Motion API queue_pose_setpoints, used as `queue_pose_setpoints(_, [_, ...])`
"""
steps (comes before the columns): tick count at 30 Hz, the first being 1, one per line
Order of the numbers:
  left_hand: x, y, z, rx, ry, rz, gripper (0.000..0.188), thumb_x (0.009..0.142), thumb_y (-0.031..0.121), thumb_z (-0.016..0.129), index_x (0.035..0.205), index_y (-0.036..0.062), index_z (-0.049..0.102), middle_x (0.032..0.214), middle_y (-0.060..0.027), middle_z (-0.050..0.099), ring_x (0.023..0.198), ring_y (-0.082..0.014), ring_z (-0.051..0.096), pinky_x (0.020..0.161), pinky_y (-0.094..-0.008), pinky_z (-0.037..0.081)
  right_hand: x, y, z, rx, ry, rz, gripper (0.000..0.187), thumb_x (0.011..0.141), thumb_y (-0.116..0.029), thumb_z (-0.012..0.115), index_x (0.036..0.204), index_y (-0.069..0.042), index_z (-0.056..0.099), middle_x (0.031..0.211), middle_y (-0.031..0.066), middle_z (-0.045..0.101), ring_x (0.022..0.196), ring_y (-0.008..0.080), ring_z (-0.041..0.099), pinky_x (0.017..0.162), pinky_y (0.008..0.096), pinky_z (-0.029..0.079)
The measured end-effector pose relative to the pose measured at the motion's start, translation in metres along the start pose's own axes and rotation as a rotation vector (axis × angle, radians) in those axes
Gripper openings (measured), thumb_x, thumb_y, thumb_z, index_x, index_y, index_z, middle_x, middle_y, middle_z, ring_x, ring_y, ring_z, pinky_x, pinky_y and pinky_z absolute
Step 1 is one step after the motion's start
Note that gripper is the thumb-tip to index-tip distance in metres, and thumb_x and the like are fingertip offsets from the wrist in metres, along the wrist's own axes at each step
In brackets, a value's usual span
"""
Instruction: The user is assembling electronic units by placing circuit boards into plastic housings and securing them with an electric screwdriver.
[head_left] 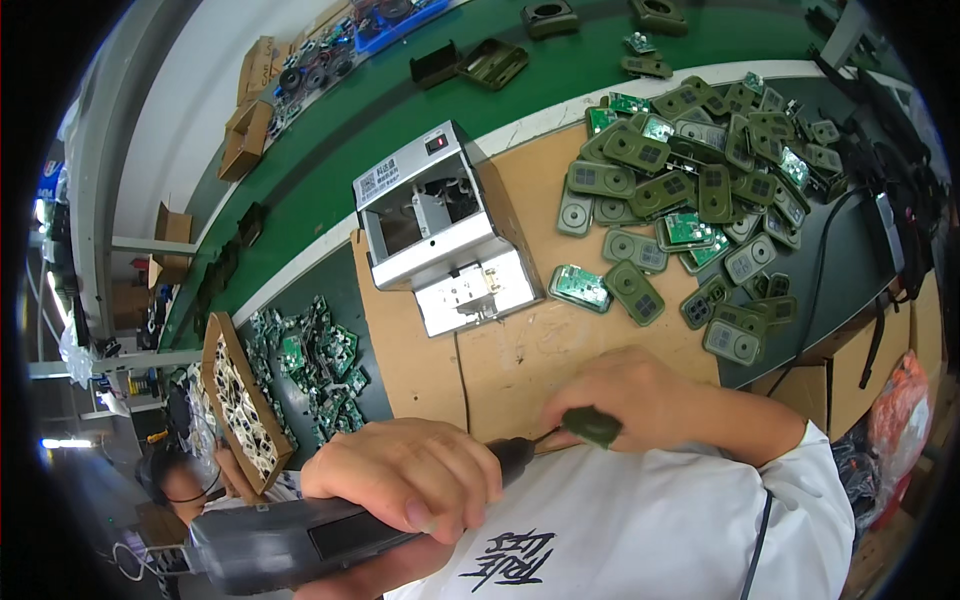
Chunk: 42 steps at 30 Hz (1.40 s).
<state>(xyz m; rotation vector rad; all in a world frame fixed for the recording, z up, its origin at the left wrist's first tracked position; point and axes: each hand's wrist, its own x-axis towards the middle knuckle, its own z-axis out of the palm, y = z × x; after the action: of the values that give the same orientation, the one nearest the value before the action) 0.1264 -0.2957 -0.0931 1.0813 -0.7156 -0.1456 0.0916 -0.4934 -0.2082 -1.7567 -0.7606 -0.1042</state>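
My left hand is wrapped round a black electric screwdriver, held sideways in front of my shirt. Its thin bit points right, toward my right hand. There my closed fingers hold a small dark-green plastic casing, tilted and slightly blurred. The bit's tip comes close to the casing; whether it touches a screw is hidden. Beyond my hands on a brown cardboard sheet stands a silver box-shaped screw feeder. A casing with a bare green circuit board lies right of it, beside a closed green casing.
A large heap of green casings covers the right side. Loose circuit boards and a carton of white-and-black parts lie left. A green conveyor belt runs behind. Black cables hang at right. Another person is at far left.
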Motion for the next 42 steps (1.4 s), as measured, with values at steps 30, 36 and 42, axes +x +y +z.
queue_pose_setpoints(30, [-0.006,-0.009,0.012,0.113,0.057,0.134,0.02,0.082,0.004,0.068,0.091,0.0032,0.051,0.066,-0.0099,0.06,0.052,-0.0258,0.061,0.052,-0.0417,0.054,0.003,-0.011,0.01,1.219,0.174,0.814,0.058,0.101,-0.057,0.022,0.13,-0.009,0.039,0.086,0.0039,0.052,0.067,0.0112,0.049,0.055,0.0255,0.04])
queue_pose_setpoints(36, [0.001,-0.016,0.004,0.088,-0.028,0.121,0.021,0.081,0.003,0.069,0.093,0.0029,0.051,0.068,-0.0101,0.06,0.054,-0.0254,0.062,0.053,-0.0405,0.054,0.003,-0.011,0.013,1.23,0.231,0.859,0.059,0.099,-0.06,0.023,0.13,-0.013,0.041,0.087,0.0028,0.055,0.063,0.0115,0.049,0.052,0.0245,0.037])
queue_pose_setpoints(42, [-0.003,-0.019,0.012,0.085,0.03,0.172,0.025,0.086,0.018,0.07,0.091,0.0022,0.05,0.067,-0.0104,0.059,0.054,-0.0254,0.061,0.052,-0.0406,0.054,0.004,-0.017,0.018,1.152,0.289,0.861,0.056,0.099,-0.06,0.024,0.126,-0.014,0.043,0.086,0.0024,0.052,0.061,0.0105,0.046,0.052,0.0237,0.036])
